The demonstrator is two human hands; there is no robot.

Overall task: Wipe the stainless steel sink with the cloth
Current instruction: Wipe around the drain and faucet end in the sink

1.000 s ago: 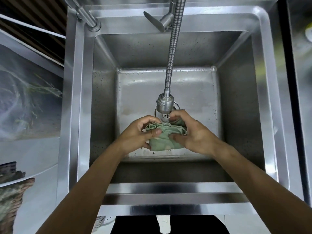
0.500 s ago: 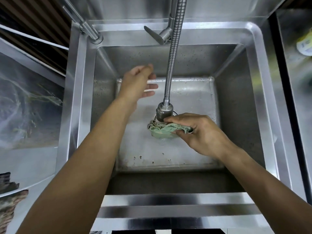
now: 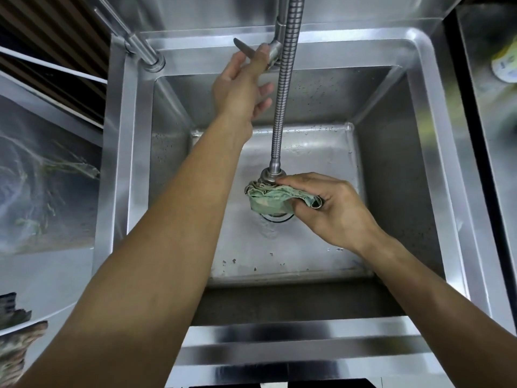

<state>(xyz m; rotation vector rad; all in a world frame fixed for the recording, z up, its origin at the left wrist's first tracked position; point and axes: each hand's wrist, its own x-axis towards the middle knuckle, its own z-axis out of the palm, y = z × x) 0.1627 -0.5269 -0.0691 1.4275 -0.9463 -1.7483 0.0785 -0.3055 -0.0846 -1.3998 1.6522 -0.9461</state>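
The stainless steel sink (image 3: 386, 169) fills the middle of the view, with specks of dirt on its floor near the front wall. My right hand (image 3: 333, 208) grips a bunched green cloth (image 3: 268, 200) directly under the spray head (image 3: 271, 175) of the flexible tap hose, above the drain ring (image 3: 277, 218). My left hand (image 3: 240, 82) is raised to the back rim, where its thumb and forefinger hold the tap lever (image 3: 243, 47). A thin wet streak runs on the sink floor just in front of the drain.
The ribbed tap hose (image 3: 285, 88) hangs down the middle of the basin between my hands. A second steel pipe fitting (image 3: 148, 58) stands at the back left corner. A pale counter (image 3: 47, 278) lies left, and another steel surface (image 3: 498, 113) lies right.
My left hand let go of the cloth and rose to the tap lever at the back. My right hand kept the cloth and stays with it under the spray head.
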